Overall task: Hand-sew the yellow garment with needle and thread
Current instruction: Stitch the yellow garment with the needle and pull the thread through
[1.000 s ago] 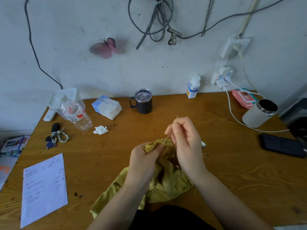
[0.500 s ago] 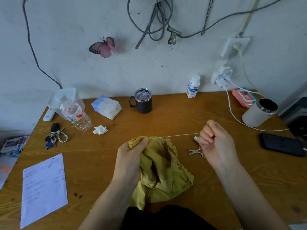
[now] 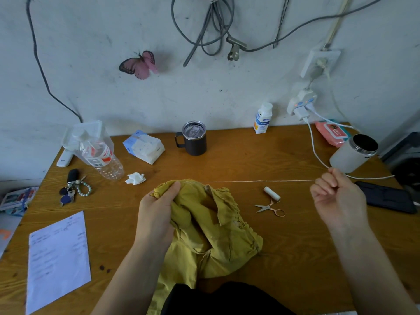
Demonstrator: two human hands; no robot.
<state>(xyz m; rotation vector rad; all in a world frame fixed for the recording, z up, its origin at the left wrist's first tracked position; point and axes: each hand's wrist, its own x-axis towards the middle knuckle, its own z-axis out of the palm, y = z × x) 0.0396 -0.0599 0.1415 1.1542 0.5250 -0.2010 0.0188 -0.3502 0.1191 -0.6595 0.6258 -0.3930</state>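
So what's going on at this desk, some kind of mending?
Yes, a person is hand-sewing. The left hand grips a bunched yellow garment on the wooden table. The right hand pinches a pale thread, which runs taut from the cloth out to the side. The needle itself is too small to make out. Small scissors and a white spool lie on the table between the hands, untouched.
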